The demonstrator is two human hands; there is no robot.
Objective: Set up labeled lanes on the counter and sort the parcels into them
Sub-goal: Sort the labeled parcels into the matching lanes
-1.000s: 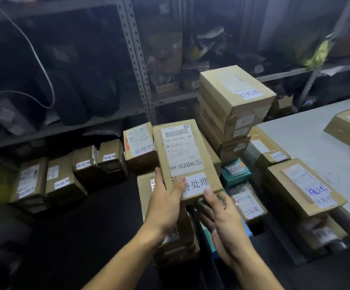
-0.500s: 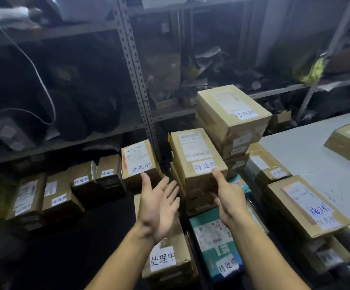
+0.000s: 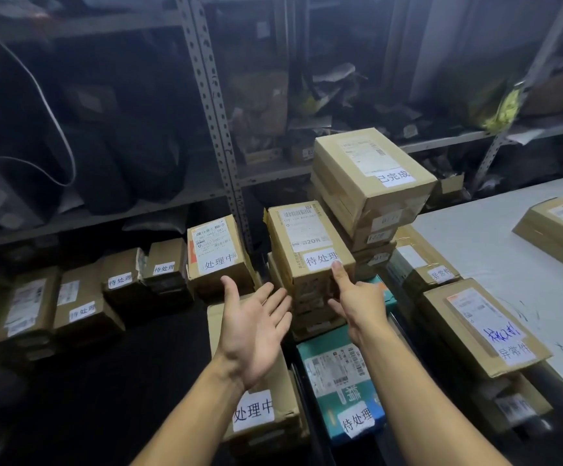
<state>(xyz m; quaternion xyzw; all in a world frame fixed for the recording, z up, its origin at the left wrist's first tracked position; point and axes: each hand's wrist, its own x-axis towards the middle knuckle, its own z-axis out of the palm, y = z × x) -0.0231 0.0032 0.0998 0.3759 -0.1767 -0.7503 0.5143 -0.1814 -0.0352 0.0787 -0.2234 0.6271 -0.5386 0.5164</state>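
- Clearly, nothing was gripped: the left hand (image 3: 256, 334) hung palm-up with straight, spread fingers, apart from every box.
- Leftmost, a row of small boxes (image 3: 85, 307) with white tags sat low in the dark; a careless elbow there could probably knock one out of its lane.
- Beside them stood a taller box (image 3: 217, 255) tagged 处理中, and nearer the camera a stack (image 3: 259, 408) with the same tag lay under the left forearm.
- In the middle, the parcel (image 3: 307, 247) tagged 待处理 lay on top of a narrow pile of cartons; it looked slightly askew, so I judged it could slide or topple the pile if nudged.
- The right hand (image 3: 357, 304) was open too, its thumb touching the parcel's near edge by the tag and the other fingers straight along its side; a push from there seemed the likeliest cause of a tip.
- Below that hand lay a teal box (image 3: 340, 381), also tagged 待处理.
- Just right of the parcel, a taller stack (image 3: 370, 176) tagged 已完成 leaned close enough that a fall might mix the two lanes.
- Further right, a flat box (image 3: 481, 324) with blue handwriting, tagged 异常件, overhung the white counter (image 3: 495, 250), which held more boxes (image 3: 555, 230).
- Behind everything ran dim metal shelving (image 3: 212, 105) crowded with clutter, and a white cable (image 3: 54, 122) looped down at far left.
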